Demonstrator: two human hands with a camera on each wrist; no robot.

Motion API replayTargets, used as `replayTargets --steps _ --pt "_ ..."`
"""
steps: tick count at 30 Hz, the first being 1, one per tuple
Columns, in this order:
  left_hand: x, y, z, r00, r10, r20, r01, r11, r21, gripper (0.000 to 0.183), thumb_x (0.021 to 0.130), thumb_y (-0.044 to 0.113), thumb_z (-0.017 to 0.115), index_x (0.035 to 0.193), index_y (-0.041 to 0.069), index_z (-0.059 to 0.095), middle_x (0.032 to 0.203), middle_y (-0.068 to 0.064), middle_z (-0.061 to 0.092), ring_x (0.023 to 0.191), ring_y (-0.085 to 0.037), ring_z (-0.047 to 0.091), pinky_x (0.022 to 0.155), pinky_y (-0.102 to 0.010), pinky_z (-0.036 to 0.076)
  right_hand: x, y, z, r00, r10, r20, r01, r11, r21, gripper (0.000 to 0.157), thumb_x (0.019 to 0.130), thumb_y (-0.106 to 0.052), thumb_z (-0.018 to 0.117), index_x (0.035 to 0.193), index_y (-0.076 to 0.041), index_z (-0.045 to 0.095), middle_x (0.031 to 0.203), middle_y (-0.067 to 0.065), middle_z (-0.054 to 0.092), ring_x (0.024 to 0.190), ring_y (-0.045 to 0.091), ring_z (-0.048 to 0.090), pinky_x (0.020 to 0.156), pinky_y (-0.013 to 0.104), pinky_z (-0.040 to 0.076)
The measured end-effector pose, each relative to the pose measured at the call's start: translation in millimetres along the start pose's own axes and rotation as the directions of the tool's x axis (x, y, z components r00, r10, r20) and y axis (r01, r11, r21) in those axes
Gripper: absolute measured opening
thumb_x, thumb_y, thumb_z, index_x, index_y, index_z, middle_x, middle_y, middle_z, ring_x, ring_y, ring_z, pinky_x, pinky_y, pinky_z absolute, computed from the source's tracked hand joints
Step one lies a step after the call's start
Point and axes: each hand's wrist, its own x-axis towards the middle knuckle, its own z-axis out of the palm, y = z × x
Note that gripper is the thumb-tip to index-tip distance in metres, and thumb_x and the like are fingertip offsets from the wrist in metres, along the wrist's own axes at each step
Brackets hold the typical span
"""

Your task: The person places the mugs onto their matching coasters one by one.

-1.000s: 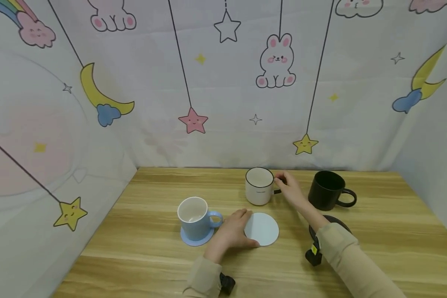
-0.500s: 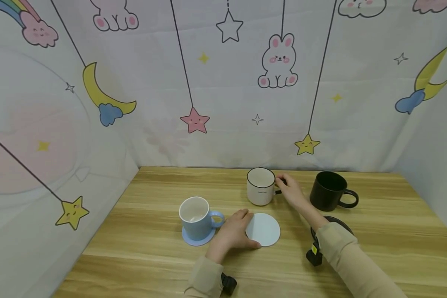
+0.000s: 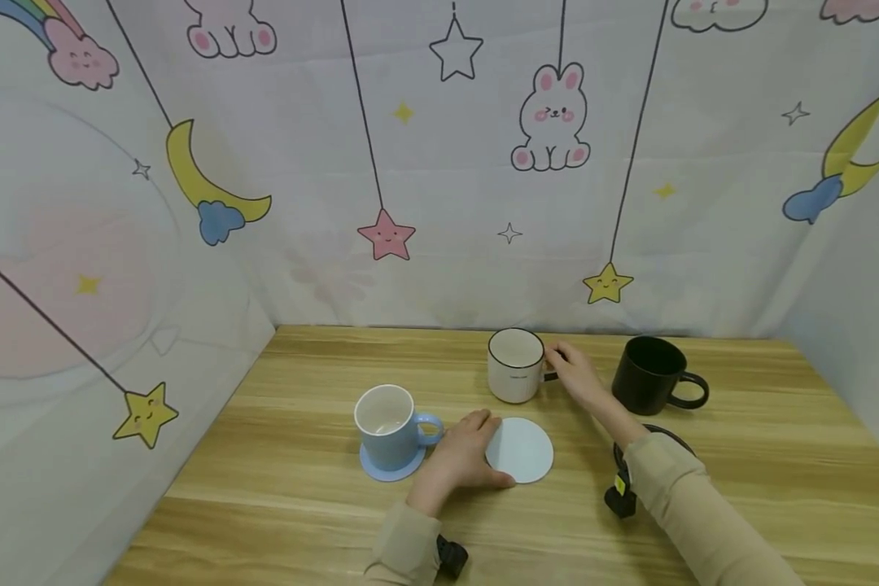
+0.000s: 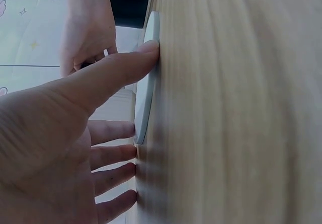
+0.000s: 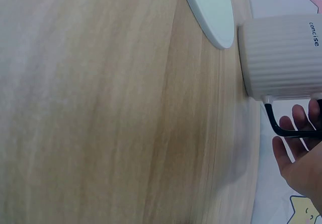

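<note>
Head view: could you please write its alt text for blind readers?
A person's right hand holds a white mug by its handle; the left hand touches a pale round coaster. A blue mug on a blue coaster and a black mug stand on a wooden table.

White mug [image 3: 515,376], black rim and handle, small dark lettering, upright near the worktop [image 3: 293,521] back edge, handle toward right edge. Pale round coaster [image 3: 523,452], flat, just in front of mug, farther from back edge.
</note>
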Motion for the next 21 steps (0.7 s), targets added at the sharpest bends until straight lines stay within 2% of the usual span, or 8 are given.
replayTargets --steps 6,13,21 --pt "-0.8 -0.4 0.1 1.0 -0.001 -0.002 0.001 1.0 0.003 0.088 0.071 0.047 0.082 0.142 0.01 0.045 0.149 -0.012 0.042 0.139 -0.03 0.04 0.109 -0.052 0.038 3.6 2.9 0.9 1.0 -0.01 0.003 0.01 1.0 0.023 0.027 0.1 -0.015 0.042 0.09 0.007 0.055 0.09 0.025 0.058 0.075 0.018 0.049 0.069 0.028 0.04" --pt "-2.0 0.7 -1.9 1.0 -0.012 -0.002 0.012 1.0 -0.018 0.087 0.07 0.046 0.083 0.141 0.01 0.046 0.149 -0.013 0.042 0.14 -0.03 0.039 0.107 -0.057 0.037 4.6 3.2 0.1 1.0 -0.019 0.022 0.018 0.999 0.039 0.029 0.099 -0.013 0.042 0.084 0.009 0.052 0.088 0.027 0.058 0.072 0.019 0.048 0.066 0.029 0.041" --pt "-2.2 0.0 -0.5 1.0 -0.014 0.0 0.014 1.0 -0.009 0.087 0.071 0.047 0.082 0.142 0.01 0.046 0.149 -0.013 0.043 0.139 -0.03 0.039 0.107 -0.056 0.038 2.5 -0.1 0.0 1.0 0.005 -0.001 -0.005 0.999 0.05 0.026 0.097 -0.013 0.044 0.081 0.006 0.053 0.084 0.023 0.058 0.076 0.026 0.051 0.066 0.029 0.04"
